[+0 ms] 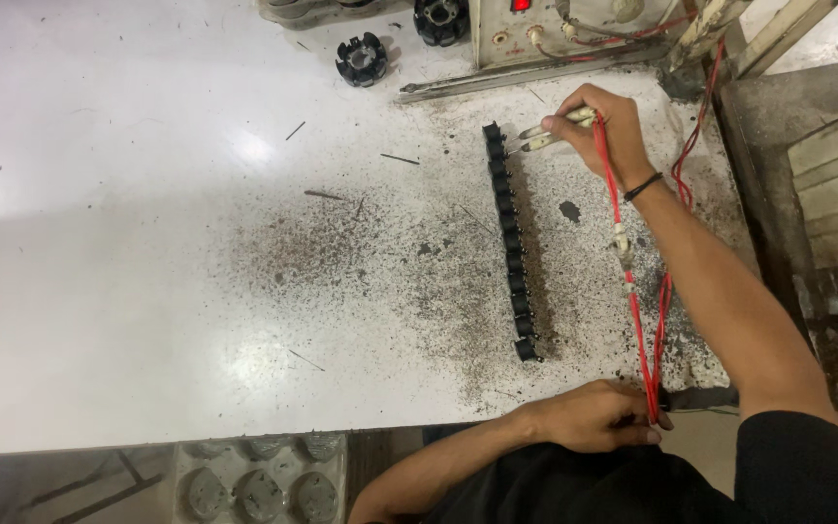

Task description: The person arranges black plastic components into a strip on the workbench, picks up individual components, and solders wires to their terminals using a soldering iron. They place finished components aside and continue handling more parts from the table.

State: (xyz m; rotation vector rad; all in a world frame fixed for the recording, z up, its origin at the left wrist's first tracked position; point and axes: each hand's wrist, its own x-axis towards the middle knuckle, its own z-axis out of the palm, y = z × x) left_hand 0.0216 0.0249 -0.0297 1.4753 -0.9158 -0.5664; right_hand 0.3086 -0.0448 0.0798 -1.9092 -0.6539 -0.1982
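A long row of small black parts (512, 243) lies in a line on the white worktable (147, 243), running from far to near. My right hand (601, 124) grips two pale probes (547, 135) side by side, their tips touching the far end of the row. Red wires (632, 291) run from the probes down along my forearm. My left hand (598, 417) rests at the table's near edge, fingers closed around the red wires where they loop down.
Dark grit and specks cover the table around the row. Two black ring-shaped parts (362, 59) sit at the far edge beside a beige electrical box (535, 24) with a red light. A grey moulded tray (259, 480) lies below the near edge. Cluttered shelves stand right.
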